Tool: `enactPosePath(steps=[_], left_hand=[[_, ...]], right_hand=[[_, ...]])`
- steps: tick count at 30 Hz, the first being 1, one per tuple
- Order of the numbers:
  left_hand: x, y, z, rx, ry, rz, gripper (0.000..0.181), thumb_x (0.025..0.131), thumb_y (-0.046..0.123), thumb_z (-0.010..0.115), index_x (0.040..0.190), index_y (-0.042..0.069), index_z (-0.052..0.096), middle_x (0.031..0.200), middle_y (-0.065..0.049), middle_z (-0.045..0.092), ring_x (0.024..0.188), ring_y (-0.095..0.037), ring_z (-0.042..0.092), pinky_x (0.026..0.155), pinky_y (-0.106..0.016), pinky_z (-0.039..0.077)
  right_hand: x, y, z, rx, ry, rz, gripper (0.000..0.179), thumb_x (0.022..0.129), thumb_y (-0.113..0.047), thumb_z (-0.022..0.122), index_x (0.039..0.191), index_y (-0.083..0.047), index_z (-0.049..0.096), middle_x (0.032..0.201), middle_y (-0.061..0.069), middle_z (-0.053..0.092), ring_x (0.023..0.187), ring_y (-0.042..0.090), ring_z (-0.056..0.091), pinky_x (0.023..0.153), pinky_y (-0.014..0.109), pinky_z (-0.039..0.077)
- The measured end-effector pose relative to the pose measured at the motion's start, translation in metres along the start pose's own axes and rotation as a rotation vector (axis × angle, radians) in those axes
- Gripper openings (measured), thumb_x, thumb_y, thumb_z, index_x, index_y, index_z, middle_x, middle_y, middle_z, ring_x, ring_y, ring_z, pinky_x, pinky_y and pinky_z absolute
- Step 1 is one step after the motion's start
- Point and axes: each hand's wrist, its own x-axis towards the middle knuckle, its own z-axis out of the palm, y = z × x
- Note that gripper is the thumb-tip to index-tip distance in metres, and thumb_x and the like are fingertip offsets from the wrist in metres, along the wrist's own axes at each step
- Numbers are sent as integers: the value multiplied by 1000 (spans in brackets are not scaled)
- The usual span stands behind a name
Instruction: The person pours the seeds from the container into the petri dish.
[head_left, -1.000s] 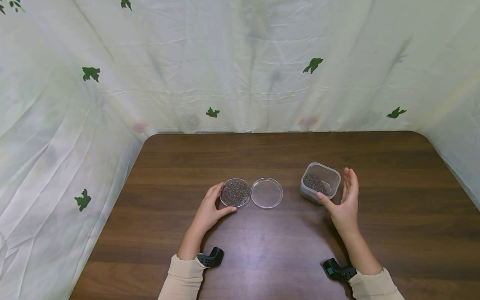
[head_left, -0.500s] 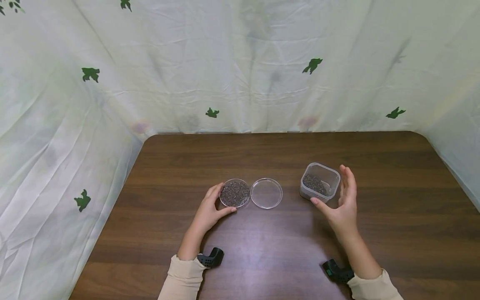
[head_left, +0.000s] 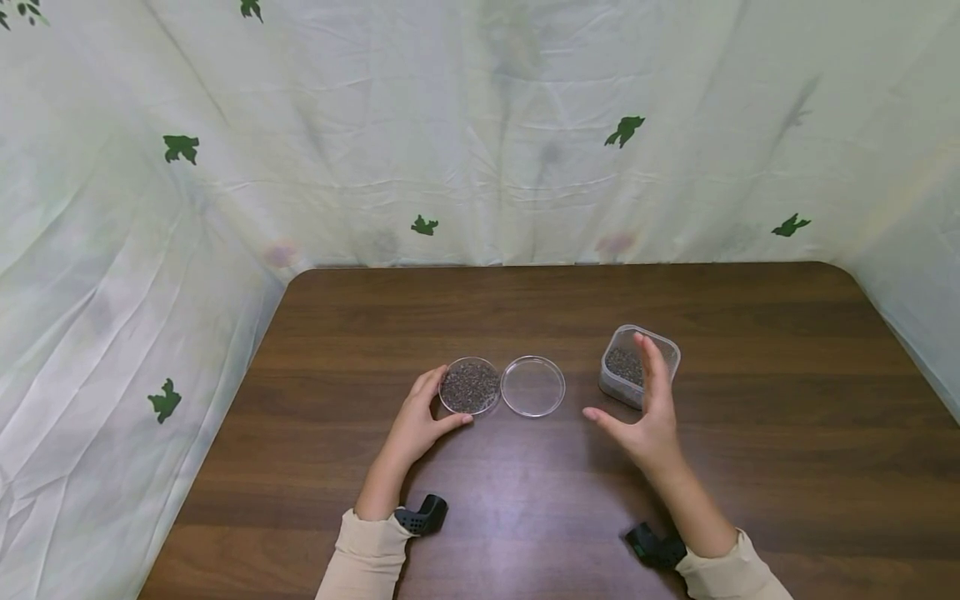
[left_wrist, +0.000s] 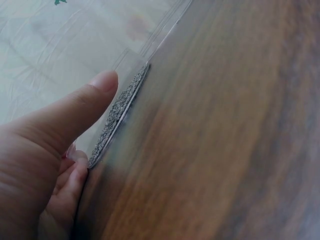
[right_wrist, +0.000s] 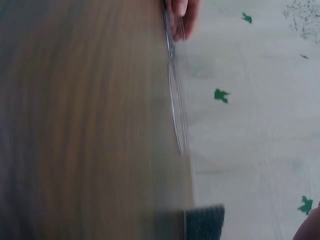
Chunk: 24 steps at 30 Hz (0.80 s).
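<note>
In the head view my left hand (head_left: 417, 423) holds a round clear petri dish (head_left: 469, 387) filled with dark grey granules, fingers on its far left side and thumb near its front edge. The left wrist view shows the thumb (left_wrist: 92, 95) against the dish's clear wall, with the layer of granules (left_wrist: 119, 114) beside it. Right of that dish lies a second, empty clear dish or lid (head_left: 533, 387). My right hand (head_left: 648, 425), fingers spread and holding nothing, is above the table in front of a square plastic tub (head_left: 618, 392), partly covering it. Similar granules lie inside the tub.
All of this stands on a brown wooden table (head_left: 360, 308). White cloth (head_left: 525, 150) with green leaf patches hangs behind and at the sides. Each wrist carries a black camera (head_left: 424, 515).
My right hand has come away from the tub and shifted left, its thumb now nearer the empty dish. The tub stays put. My left hand and its dish have not moved.
</note>
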Motion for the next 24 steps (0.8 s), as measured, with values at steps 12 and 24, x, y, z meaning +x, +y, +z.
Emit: enactPosePath(steps=[12,24], left_hand=[[0,0,0,-3,3,0,86,65,29,80,133,-1,38,130,-19,40,118,-30,40,98,-45,31],[0,-1,0,-9,3,-10,86,64,30,80,134,0,38,131,-18,40,119,-30,40,98,-44,31]], right_hand=[[-4,4,21,-68,-155,100,106,48,17,79,135,14,18,136,29,26,129,30,21,106,29,16],[-4,9,37,-105,-228,198,103,52,4,83,135,11,23,136,27,30,127,34,24,105,34,19]])
